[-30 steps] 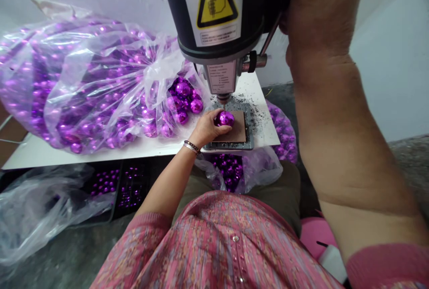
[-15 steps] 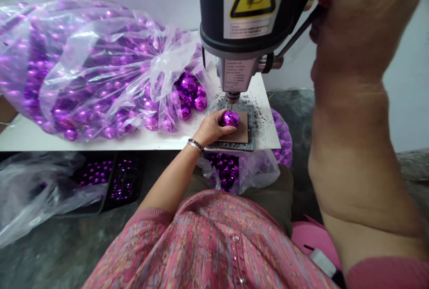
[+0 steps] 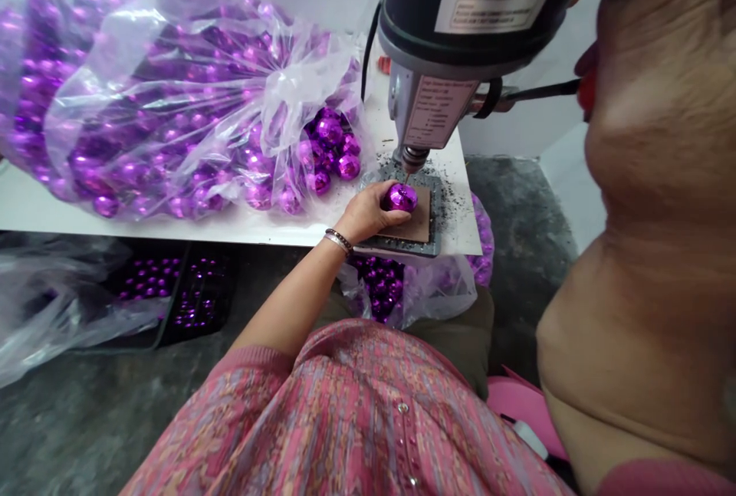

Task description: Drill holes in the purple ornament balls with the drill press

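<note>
My left hand [image 3: 365,214] grips a shiny purple faceted ball [image 3: 401,197] between thumb and fingers, pressing it on a brown board [image 3: 422,226]. That board lies on the grey base [image 3: 435,241] of a drill press [image 3: 460,44]. The thin drill bit [image 3: 408,178] stands right over the ball's top; whether it has entered cannot be told. Close to the camera at right, my right hand [image 3: 661,51] is closed on the red-knobbed end of the press lever [image 3: 546,90], its fingers partly hidden.
A big clear bag [image 3: 172,90] of purple balls fills the left of the white table [image 3: 276,229], with loose balls [image 3: 330,130] at its mouth. Dark shavings [image 3: 451,189] surround the base. Below are another bag [image 3: 442,289], a dark tray [image 3: 161,327] and something pink [image 3: 532,408].
My right hand has come down, swinging the lever from steeply raised to nearly level. My left hand still holds the ball under the bit. The whole view has tilted slightly.
</note>
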Motion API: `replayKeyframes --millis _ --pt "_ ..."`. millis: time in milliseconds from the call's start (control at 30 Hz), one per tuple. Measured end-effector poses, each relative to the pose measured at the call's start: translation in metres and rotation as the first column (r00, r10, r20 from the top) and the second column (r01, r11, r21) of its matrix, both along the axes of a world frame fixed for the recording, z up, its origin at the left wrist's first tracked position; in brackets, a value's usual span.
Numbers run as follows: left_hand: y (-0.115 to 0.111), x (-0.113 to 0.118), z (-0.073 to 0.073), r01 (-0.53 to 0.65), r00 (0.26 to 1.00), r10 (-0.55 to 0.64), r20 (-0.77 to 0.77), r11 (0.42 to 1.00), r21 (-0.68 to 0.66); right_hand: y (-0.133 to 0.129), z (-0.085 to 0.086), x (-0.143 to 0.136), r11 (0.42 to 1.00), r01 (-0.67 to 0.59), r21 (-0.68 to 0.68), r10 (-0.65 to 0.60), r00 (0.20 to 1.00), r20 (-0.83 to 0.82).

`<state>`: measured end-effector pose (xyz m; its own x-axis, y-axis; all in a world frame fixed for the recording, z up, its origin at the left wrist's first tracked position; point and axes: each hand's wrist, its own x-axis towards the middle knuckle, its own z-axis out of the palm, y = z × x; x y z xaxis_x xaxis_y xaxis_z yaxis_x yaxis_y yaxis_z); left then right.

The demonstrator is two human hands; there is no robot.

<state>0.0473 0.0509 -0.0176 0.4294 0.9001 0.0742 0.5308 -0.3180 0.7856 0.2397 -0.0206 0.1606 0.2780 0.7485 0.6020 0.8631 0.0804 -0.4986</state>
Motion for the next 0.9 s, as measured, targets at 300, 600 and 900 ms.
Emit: replayKeyframes --millis 300,600,900 --pt "-0.003 0.001 -0.002 -0.032 0.999 0.032 -0.024 0.999 0.013 0.000 -0.020 -0.019 0.993 -0.006 0.114 0.012 0.999 -0.046" --pt "-0.004 0.001 0.000 -0.032 0.997 0.035 -0.065 0.999 0.039 -0.005 -0.063 -0.023 0.905 -0.077 0.418 0.057 0.997 0.059" --pt "-0.004 0.002 -0.004 -0.034 0.998 0.036 -0.042 0.999 0.030 0.000 -0.069 -0.025 0.858 -0.065 0.509 0.056 0.998 0.033"
